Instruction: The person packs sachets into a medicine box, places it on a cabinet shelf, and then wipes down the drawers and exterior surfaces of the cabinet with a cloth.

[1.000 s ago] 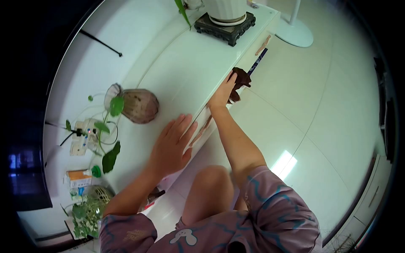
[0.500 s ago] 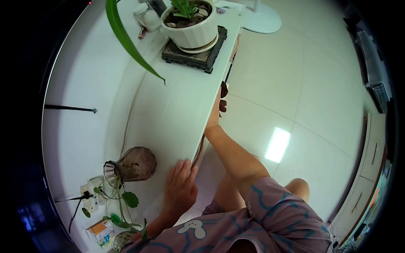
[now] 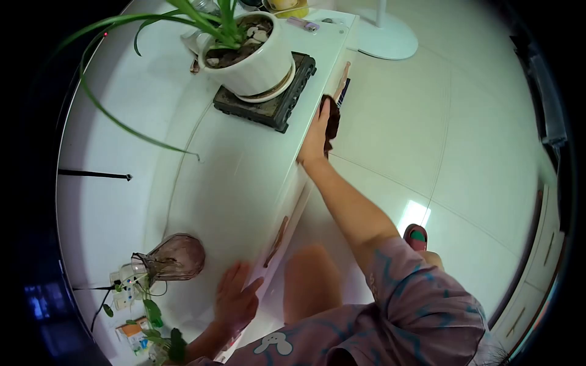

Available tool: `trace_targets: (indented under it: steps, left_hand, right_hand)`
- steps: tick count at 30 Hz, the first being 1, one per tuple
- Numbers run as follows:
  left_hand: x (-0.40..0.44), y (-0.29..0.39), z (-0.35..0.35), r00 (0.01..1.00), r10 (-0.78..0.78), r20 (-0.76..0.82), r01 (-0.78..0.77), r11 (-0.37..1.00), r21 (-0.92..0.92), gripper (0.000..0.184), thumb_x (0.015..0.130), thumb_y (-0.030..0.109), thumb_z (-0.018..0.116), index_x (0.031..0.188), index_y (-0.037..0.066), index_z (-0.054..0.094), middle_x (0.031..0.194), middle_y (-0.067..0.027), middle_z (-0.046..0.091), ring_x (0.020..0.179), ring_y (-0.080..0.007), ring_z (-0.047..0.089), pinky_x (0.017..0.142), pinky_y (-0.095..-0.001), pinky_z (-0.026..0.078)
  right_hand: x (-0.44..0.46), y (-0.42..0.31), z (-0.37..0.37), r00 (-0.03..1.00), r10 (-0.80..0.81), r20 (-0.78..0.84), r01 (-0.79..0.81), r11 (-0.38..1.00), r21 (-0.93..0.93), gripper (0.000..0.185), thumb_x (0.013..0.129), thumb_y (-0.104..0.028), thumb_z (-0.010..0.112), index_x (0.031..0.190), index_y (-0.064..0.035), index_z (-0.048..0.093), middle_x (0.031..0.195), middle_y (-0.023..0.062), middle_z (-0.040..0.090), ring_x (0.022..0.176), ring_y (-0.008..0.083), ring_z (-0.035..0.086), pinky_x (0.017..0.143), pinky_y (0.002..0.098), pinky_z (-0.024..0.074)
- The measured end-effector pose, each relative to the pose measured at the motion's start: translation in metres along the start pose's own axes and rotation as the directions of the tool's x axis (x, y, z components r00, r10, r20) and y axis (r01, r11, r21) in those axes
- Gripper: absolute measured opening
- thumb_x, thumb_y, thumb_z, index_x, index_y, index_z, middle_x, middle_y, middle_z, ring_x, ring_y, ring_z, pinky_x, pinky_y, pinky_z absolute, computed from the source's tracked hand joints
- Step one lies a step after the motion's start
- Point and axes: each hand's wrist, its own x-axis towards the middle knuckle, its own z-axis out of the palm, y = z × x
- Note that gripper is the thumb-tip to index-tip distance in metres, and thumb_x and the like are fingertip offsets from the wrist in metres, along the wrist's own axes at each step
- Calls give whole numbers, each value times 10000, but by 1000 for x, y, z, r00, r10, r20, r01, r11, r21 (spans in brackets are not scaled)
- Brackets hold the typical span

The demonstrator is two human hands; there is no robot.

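My right hand (image 3: 315, 135) is at the front edge of the white cabinet (image 3: 244, 183), its fingers wrapped round a dark brown cloth (image 3: 332, 119) against the cabinet's front face. The cloth lies beside a dark blue strip (image 3: 343, 93) on that face. Lower down, my left hand (image 3: 237, 297) rests near the cabinet's edge with its fingers apart and nothing in it. A wooden-looking drawer handle (image 3: 276, 242) shows on the front between my hands.
A white pot (image 3: 253, 66) with a long-leaved plant stands on a dark carved stand (image 3: 268, 110). A glass vase (image 3: 183, 257) with a trailing plant is by the wall. A white round base (image 3: 387, 39) stands on the floor beyond the cabinet.
My body and view have shifted along the cabinet towards the potted plant. My right hand stays on the cloth at the front face; my left hand has slid along the edge. A slippered foot now shows.
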Motion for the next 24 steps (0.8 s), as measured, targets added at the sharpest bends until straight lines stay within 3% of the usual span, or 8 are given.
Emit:
trace_targets:
  steps: [3,5,6,8,13,17,22,24]
  left_hand:
    - [0,3,3,999,-40,13,39,997,64,483,713,5,650,1174,137,709,1418,-164,524,1314,-386,504,1105,-533,385]
    - [1,3,7,997,3,-71,7,989,147,499,688,-12,646,1162,130,710,1410,-163,532,1293,-386,523,1087,-529,412]
    - [-1,0,10,997,13,-76,2,981,193,481,701,-14,647,1160,119,709,1393,-168,542,1269,-395,542,1070,-537,429]
    - [-7,1,16,996,-18,-90,40,968,249,464,714,-8,655,1159,112,708,1379,-178,547,1262,-407,544,1070,-542,427]
    - [2,17,13,994,-71,-81,98,905,413,444,748,6,685,1186,79,689,1310,-240,544,1213,-446,544,1038,-542,431]
    - [68,56,-13,927,-358,-115,376,882,285,442,885,87,614,1323,40,597,1307,-242,547,1214,-422,521,1042,-493,408]
    - [205,72,-31,960,-265,-89,280,912,301,640,985,242,529,1521,-36,319,1531,-257,388,1426,-440,350,1175,-493,261]
    - [218,53,-31,973,-204,111,147,910,387,714,977,253,547,1554,-30,238,1587,-271,288,1489,-444,232,1212,-488,184]
  right_hand:
    - [50,7,-4,994,25,-104,-19,998,56,575,1028,-118,478,1527,51,248,1553,266,305,1387,398,367,1154,395,306]
    - [70,6,-2,984,108,-141,-46,922,385,577,968,-51,524,1493,60,313,1531,299,309,1353,445,376,1152,455,303]
    - [74,14,2,981,60,-185,8,937,349,585,929,-17,531,1475,64,337,1521,318,305,1340,479,367,1149,488,296]
    - [77,30,7,948,-206,-244,173,973,-150,611,851,37,525,1441,76,371,1491,352,313,1301,554,358,1147,551,269]
    - [74,26,-6,987,-120,-106,108,988,-114,636,886,24,510,1486,73,308,1520,367,231,1347,539,316,1166,572,237]
    - [81,35,-9,984,-160,-80,158,987,-29,674,866,-24,564,1489,63,323,1553,300,207,1325,617,280,1163,599,236]
    - [97,35,-26,994,-99,52,95,993,76,658,889,-52,543,1505,27,325,1576,288,183,1365,630,219,1172,595,222]
    - [111,43,-30,985,-168,38,164,982,96,658,900,-67,536,1513,22,313,1584,285,173,1365,633,215,1171,595,219]
